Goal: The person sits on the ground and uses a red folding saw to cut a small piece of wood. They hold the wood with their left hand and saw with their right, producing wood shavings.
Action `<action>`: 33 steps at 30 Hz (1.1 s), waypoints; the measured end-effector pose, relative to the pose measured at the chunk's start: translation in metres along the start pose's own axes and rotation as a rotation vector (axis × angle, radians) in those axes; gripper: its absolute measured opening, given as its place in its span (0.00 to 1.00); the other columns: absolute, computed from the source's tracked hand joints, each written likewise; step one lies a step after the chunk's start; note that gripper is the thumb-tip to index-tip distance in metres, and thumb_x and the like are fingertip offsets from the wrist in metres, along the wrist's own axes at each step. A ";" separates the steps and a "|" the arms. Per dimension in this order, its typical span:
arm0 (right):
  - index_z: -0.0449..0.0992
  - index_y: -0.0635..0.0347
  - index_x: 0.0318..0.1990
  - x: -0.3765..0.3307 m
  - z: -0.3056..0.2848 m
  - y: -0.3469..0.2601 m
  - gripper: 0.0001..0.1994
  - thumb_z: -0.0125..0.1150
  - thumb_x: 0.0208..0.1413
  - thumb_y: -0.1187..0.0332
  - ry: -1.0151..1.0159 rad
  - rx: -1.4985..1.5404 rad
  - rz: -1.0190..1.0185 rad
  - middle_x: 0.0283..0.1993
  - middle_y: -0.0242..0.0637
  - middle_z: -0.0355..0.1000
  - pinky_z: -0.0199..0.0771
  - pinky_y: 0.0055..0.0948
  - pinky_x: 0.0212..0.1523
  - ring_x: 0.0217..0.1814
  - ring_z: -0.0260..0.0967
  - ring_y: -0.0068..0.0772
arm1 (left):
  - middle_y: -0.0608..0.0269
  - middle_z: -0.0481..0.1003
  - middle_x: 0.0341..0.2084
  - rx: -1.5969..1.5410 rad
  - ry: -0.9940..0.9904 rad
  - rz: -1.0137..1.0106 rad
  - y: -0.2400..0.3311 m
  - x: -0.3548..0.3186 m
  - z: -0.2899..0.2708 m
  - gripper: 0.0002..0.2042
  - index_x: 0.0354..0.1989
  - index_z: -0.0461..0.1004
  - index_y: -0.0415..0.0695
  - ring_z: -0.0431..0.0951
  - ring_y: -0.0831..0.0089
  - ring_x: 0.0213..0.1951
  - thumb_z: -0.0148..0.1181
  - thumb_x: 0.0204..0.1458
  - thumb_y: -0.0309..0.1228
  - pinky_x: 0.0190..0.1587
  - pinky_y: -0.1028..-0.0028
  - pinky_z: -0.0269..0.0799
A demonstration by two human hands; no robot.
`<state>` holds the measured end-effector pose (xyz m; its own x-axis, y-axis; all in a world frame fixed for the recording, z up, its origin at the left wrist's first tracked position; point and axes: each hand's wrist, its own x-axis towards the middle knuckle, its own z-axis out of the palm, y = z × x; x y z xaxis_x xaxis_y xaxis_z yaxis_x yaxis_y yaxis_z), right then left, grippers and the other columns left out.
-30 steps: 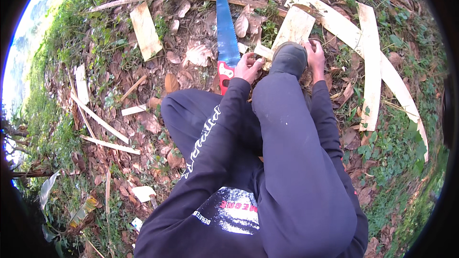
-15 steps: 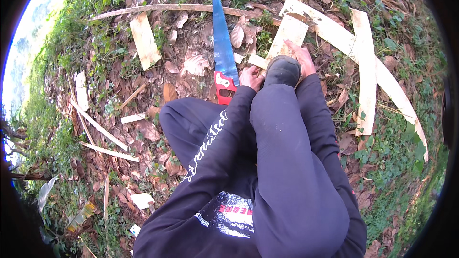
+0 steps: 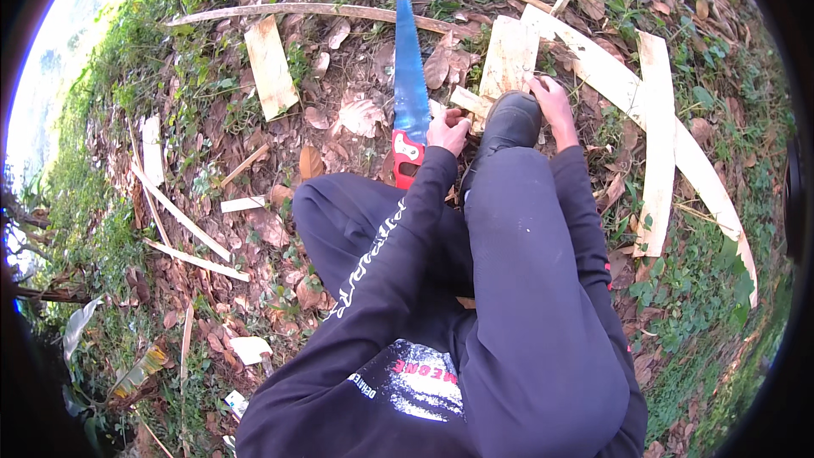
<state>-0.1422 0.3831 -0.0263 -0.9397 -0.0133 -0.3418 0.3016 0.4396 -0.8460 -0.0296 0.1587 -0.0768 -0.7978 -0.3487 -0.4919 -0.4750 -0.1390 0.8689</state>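
While a dark boot (image 3: 511, 125) sits between the two hands, the items are entered by their place about it.

Pale board (image 3: 509, 55): one, roughly rectangular, lying just beyond the toe; whether its near end runs under the sole is hidden.
Small wooden block (image 3: 469, 102): one, just left of the toe, close by the board's near end.
Left hand (image 3: 448, 131): left of the boot, fingers curled, near the block; cannot tell whether it grips anything.
Right hand (image 3: 555, 106): right of the toe, thumb and forefinger drawn together near the board's edge; any hold there cannot be told.
Hand saw (image 3: 410, 76): one, blue blade, red handle, left of the boot, past the left hand, teeth seemingly facing the boot.

Handling notes, by judgement: even weight through the boot should steady whatever lies beneath it; fingertips are best kept out from under the sole, and left knuckles off the saw teeth.

Containers: none made out. Wood lies loose on leaf litter (image 3: 360, 114): long curved plank (image 3: 606, 80) and shorter plank (image 3: 657, 148), crossing, right of the boot; rectangular offcut (image 3: 271, 68), well left of it.
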 end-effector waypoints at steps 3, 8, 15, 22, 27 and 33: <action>0.77 0.66 0.48 -0.013 -0.006 0.037 0.19 0.54 0.64 0.58 -0.023 0.193 -0.179 0.39 0.31 0.77 0.70 0.25 0.44 0.41 0.72 0.21 | 0.58 0.80 0.28 0.153 0.048 0.155 0.015 -0.012 -0.012 0.15 0.40 0.76 0.37 0.79 0.72 0.31 0.66 0.46 0.32 0.38 0.71 0.76; 0.77 0.65 0.47 -0.045 -0.015 0.064 0.13 0.54 0.64 0.66 -0.152 0.258 -0.003 0.38 0.26 0.75 0.68 0.23 0.43 0.40 0.67 0.18 | 0.58 0.74 0.29 0.597 0.214 0.342 0.018 -0.049 -0.053 0.15 0.38 0.72 0.39 0.77 0.64 0.35 0.68 0.46 0.33 0.40 0.66 0.73; 0.78 0.63 0.47 -0.066 -0.028 0.070 0.10 0.57 0.61 0.72 -0.321 0.187 0.040 0.37 0.24 0.75 0.67 0.21 0.41 0.38 0.67 0.16 | 0.50 0.69 0.47 1.164 0.136 0.115 0.006 -0.094 -0.071 0.32 0.51 0.66 0.40 0.71 0.52 0.52 0.74 0.41 0.42 0.52 0.56 0.69; 0.79 0.60 0.44 -0.063 -0.024 0.077 0.08 0.57 0.61 0.70 -0.356 0.218 0.031 0.35 0.24 0.75 0.68 0.17 0.34 0.34 0.68 0.13 | 0.48 0.75 0.44 1.257 0.129 0.203 -0.001 -0.104 -0.065 0.41 0.63 0.55 0.35 0.72 0.55 0.51 0.69 0.42 0.40 0.54 0.57 0.62; 0.76 0.61 0.46 -0.080 0.003 0.076 0.09 0.57 0.64 0.67 -0.321 0.687 0.199 0.38 0.25 0.76 0.71 0.12 0.33 0.34 0.71 0.12 | 0.43 0.77 0.34 1.028 0.277 0.293 -0.018 -0.101 -0.072 0.36 0.62 0.55 0.36 0.76 0.48 0.42 0.59 0.41 0.32 0.53 0.55 0.62; 0.76 0.59 0.46 -0.077 0.010 0.094 0.08 0.59 0.63 0.67 -0.239 0.762 0.033 0.40 0.23 0.76 0.73 0.14 0.37 0.38 0.72 0.12 | 0.39 0.77 0.35 0.792 0.369 0.302 0.003 -0.106 -0.072 0.32 0.59 0.57 0.47 0.77 0.39 0.39 0.59 0.41 0.32 0.50 0.50 0.67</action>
<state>-0.0404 0.4166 -0.0837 -0.8944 -0.2408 -0.3769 0.4369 -0.2900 -0.8515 0.0803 0.1286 -0.0178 -0.8248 -0.5592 -0.0841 -0.4901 0.6326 0.5997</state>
